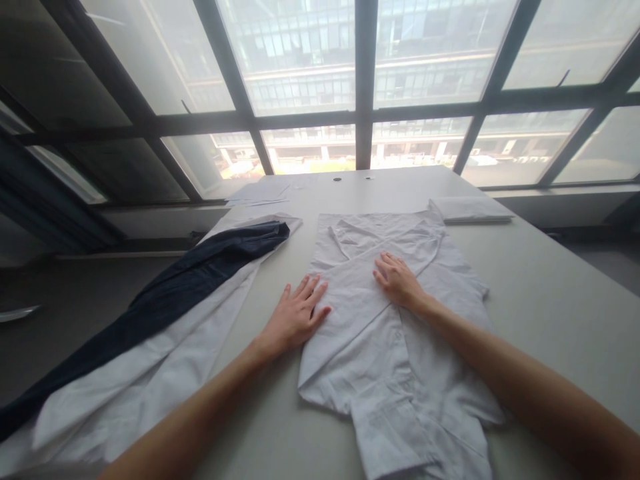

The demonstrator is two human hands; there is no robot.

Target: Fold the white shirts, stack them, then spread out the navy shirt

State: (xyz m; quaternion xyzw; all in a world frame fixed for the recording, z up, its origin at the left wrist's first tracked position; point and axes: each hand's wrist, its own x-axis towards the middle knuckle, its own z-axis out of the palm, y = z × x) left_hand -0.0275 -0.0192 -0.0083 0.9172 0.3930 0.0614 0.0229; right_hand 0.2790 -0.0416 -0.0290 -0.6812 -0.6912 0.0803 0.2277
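A white button shirt (360, 353) lies on the table in front of me, partly folded, with fabric crossing over its front and wrinkles throughout. My left hand (295, 313) rests at the shirt's left edge, fingers spread on the cloth and pointing away from me. Flat on the middle of the shirt lies my right hand (399, 280), its fingers stretched out over the crossed fabric. Neither hand grips anything. My right forearm covers part of the shirt's right side.
Dark blue trousers (200, 267) and white garments (150, 373) hang over the left edge of the white table (545, 307). A folded white stack (473, 212) sits at the back right, papers (260, 192) at the back left. Large windows (300, 60) stand beyond.
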